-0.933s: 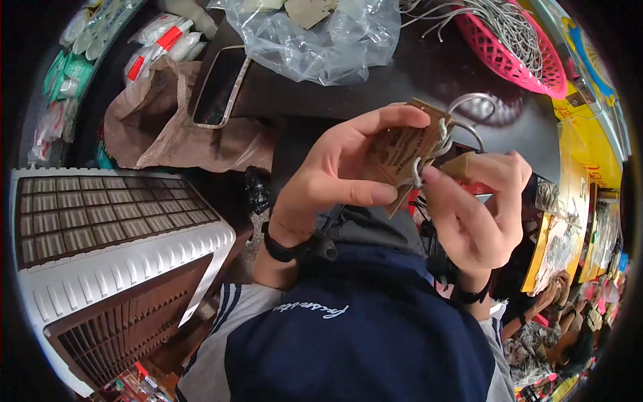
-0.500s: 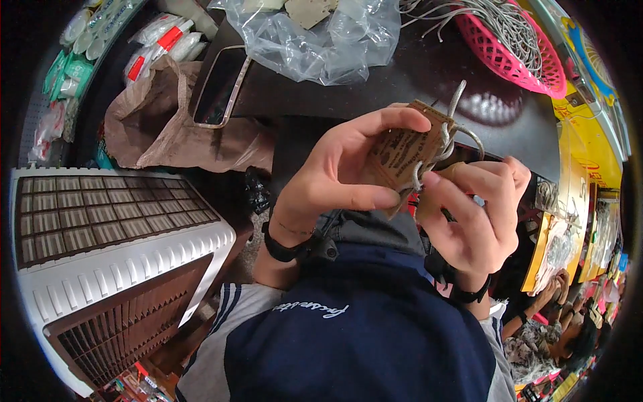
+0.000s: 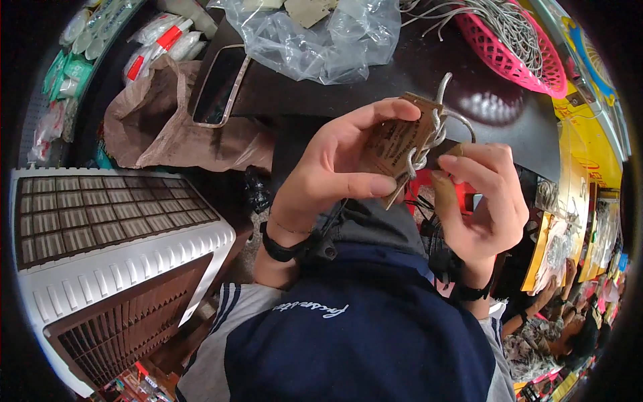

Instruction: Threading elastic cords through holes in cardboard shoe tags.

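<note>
My left hand (image 3: 335,161) grips a small stack of brown cardboard tags (image 3: 392,146) with dark print, thumb on the lower edge and fingers on the upper. Along the tags' right edge a grey cord (image 3: 437,128) is twisted and knotted. One loop of it stands up above the tags and another bows out to the right. Just right of the knot is my right hand (image 3: 485,201), its fingers curled. Thumb and forefinger tips are slightly apart, with nothing visible between them. Part of the cord behind the right fingers is hidden.
On the dark table (image 3: 301,100) lie a clear plastic bag (image 3: 328,57) with card pieces and a phone (image 3: 220,87). A pink basket (image 3: 495,57) holds many grey cords. A brown sack (image 3: 161,127) and a white air cooler (image 3: 120,248) stand left. Another person (image 3: 542,342) sits at lower right.
My right fingers have come off the cord at the tags' lower edge and moved a little right. The tags have shifted slightly left, and the knot lies closer against them.
</note>
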`<state>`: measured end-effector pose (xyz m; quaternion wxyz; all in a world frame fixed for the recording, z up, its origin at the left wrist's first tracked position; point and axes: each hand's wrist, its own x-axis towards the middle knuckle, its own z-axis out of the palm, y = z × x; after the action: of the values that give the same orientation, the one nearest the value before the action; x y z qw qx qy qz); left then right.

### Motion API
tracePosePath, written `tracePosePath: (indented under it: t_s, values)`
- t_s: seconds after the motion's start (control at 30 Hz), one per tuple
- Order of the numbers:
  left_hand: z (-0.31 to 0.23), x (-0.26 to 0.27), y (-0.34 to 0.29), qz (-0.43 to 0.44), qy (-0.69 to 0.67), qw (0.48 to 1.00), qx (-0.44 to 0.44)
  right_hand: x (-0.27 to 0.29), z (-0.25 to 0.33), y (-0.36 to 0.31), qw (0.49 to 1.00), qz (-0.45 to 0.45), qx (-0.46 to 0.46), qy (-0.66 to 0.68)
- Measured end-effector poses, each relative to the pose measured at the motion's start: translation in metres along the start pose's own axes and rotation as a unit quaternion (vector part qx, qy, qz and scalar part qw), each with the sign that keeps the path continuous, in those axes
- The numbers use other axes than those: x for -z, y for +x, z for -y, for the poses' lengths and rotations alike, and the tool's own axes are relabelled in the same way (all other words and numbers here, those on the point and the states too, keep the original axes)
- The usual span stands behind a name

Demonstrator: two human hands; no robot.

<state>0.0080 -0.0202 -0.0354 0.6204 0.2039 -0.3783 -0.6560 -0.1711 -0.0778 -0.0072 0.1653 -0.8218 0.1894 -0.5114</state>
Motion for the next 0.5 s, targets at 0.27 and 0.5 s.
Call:
tracePosePath:
  t_s: [0.27,0.5]
  values:
    - [-0.0025,-0.0018,0.0004,0.005,-0.022,0.999,0.024,0.0032,0.0032,-0.0014,0.999,0.031,-0.02,0.018]
    - [-0.0026,-0.0054,0.0008,0.015,0.037,0.999,0.018,0.0095,-0.001,0.0016,0.998,0.009,-0.027,-0.058]
